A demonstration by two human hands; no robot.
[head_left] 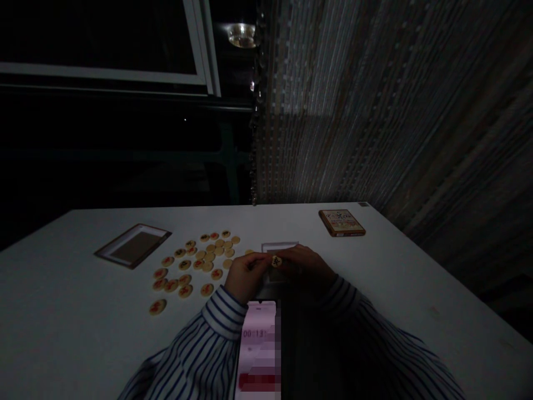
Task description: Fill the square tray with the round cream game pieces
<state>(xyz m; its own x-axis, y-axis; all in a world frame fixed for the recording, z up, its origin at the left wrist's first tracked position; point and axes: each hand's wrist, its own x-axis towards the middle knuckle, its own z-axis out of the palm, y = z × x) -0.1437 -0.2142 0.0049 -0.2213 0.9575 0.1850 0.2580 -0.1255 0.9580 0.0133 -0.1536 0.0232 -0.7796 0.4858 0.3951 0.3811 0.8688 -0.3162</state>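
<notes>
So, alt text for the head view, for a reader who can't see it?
Left hand and right hand, in striped sleeves, hold a black-marked xiangqi piece between them above a white table. Scattered xiangqi pieces lie to the left, then a shallow tray; a lit phone is nearest, a printed box back right.

Your left hand and right hand meet just right of lower centre, a round piece between their fingertips, above the table. Beneath them lies a tray; before them, at bottom centre, a phone. To their left lie loose pieces, with another tray farther left. At centre right, a box rests before the curtain
</notes>
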